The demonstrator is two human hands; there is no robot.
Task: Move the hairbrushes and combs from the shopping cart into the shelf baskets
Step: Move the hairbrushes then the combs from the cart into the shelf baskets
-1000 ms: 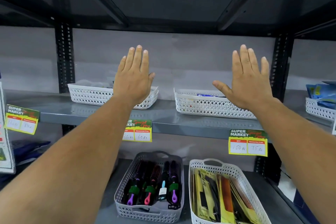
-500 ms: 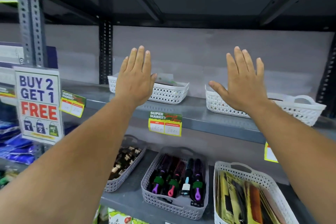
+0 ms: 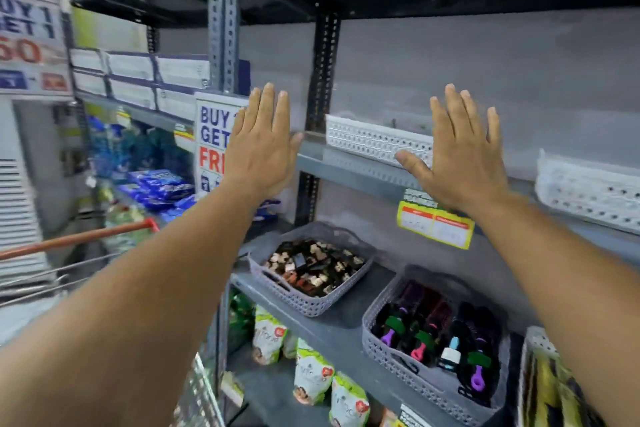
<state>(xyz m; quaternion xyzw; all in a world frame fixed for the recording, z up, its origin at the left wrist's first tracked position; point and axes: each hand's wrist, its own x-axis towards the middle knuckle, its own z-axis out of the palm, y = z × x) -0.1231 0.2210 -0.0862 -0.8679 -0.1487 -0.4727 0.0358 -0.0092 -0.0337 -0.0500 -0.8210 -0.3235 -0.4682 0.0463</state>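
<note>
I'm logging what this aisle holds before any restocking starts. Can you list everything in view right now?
White baskets: two, upper shelf, contents hidden.
Grey basket of hair clips: one, lower shelf, left.
Grey basket of hairbrushes: one, lower shelf, dark brushes with purple, pink and green handles.
White basket: one, far right, yellow packs, partly cut off.
Price tag: one, yellow, upper shelf edge.
Promo sign: one, white, on the post.
Green-white pouches: several, bottom shelf.
Shopping cart: one, red handle, left.
Left hand: open, empty.
Right hand: open, empty.
</note>
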